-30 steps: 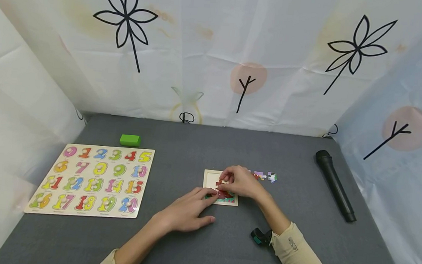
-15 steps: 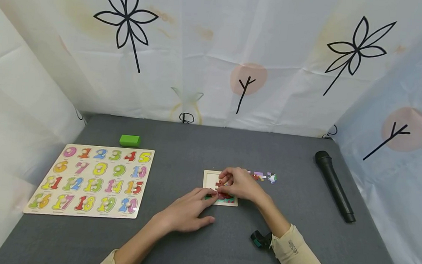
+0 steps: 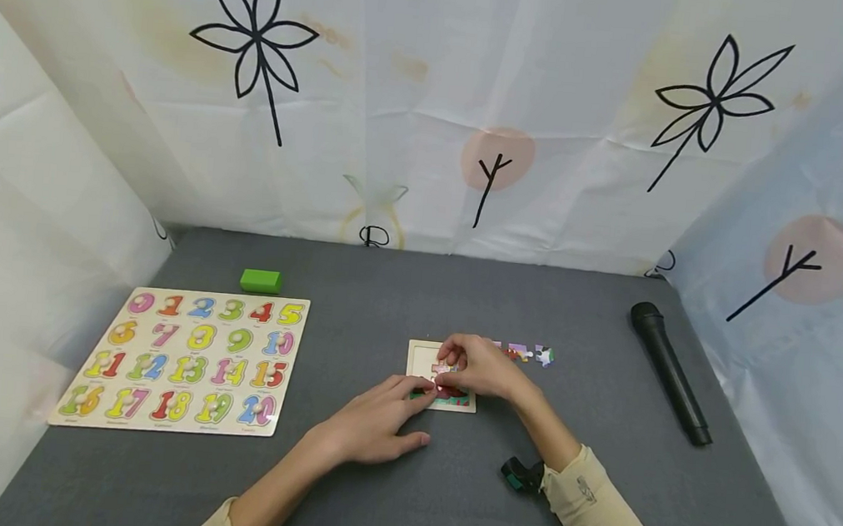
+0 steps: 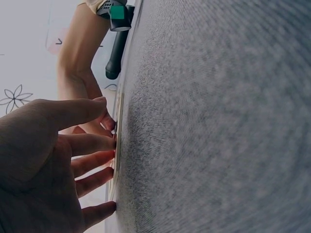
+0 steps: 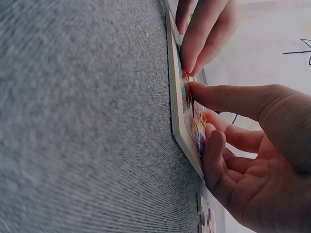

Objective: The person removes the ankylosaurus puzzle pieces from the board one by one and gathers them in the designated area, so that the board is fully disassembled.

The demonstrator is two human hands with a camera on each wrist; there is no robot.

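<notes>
At the far left of the grey felt-covered desk (image 3: pixel 404 287) we see a wooden number board with coloured numerals 0 to 20 (image 3: pixel 187 362), and just behind its top edge a small green rectangular block (image 3: pixel 260 281).

Moving toward the middle, the left hand (image 3: pixel 374 426) lies palm down on the desk, its fingers straight and slightly spread; its fingertips (image 4: pixel 112 143) touch the near left edge of a small square wooden jigsaw tray (image 3: pixel 423 355). This tray sits flat at the centre of the desk and is partly filled with red, green and pink pieces (the picture they form is too small to read).

Over the tray's right half is the right hand (image 3: pixel 483 367). In the right wrist view its thumb (image 5: pixel 228 99) and curled fingers bear down on a pink-and-white jigsaw piece (image 3: pixel 445 369) at the tray's surface, so the grip is a pinch on that piece; we cannot tell whether the piece is fully seated.

Just right of that hand, 3 or so loose coloured jigsaw pieces (image 3: pixel 526 353) lie in a short row on the desk. Well apart, near the right edge, rests a black handheld microphone (image 3: pixel 670 372), lying at a slant.
</notes>
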